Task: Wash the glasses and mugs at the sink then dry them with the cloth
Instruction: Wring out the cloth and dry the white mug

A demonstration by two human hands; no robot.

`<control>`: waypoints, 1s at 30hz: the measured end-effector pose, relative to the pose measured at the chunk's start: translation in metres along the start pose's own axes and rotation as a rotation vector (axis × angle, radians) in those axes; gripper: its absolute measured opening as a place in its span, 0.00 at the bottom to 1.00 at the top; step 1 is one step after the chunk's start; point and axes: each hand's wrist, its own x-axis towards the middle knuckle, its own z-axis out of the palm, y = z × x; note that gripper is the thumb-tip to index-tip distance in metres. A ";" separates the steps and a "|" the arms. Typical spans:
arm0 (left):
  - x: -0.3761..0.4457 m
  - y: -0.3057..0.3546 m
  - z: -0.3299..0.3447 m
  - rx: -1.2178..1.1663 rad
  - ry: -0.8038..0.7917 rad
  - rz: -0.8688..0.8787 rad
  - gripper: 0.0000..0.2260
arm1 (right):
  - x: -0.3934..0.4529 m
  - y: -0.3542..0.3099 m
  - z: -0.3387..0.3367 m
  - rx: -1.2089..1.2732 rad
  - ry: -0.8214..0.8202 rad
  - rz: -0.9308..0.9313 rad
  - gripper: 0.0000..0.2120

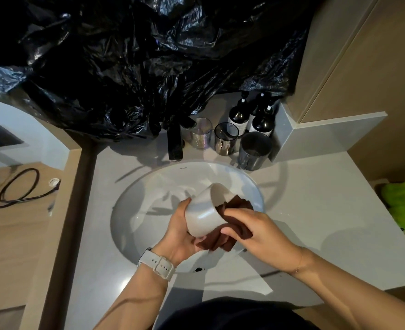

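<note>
Over the white sink basin (149, 194) my left hand (181, 232) grips a white mug (205, 211) from below, tilted with its mouth up and to the right. My right hand (256, 232) holds a brown cloth (234, 225) bunched against the mug's side and rim. Part of the cloth hangs under the mug. Behind the basin stand a clear glass (201, 135), a smoky glass (225, 138) and a dark grey mug (254, 151) on the counter.
A black tap (175, 144) rises behind the basin. Three dark bottles (251, 117) stand at the back right corner. Black plastic sheeting (137, 55) hangs above. A green cloth (403, 206) lies at the far right. A cable (20, 186) lies on the floor to the left.
</note>
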 end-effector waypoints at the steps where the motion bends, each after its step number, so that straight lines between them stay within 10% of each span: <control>1: 0.001 0.002 -0.003 -0.027 -0.017 0.016 0.31 | 0.000 -0.001 -0.004 0.064 0.069 0.001 0.13; 7: -0.009 0.016 -0.026 -0.188 -0.169 0.237 0.28 | 0.012 -0.017 -0.045 0.839 0.508 0.453 0.09; 21: -0.012 -0.007 -0.002 -0.553 -0.419 -0.066 0.21 | 0.029 -0.039 0.005 1.256 0.246 0.453 0.25; 30: -0.019 -0.013 0.005 -0.536 -0.459 -0.142 0.25 | 0.032 -0.021 0.018 0.557 0.405 0.389 0.18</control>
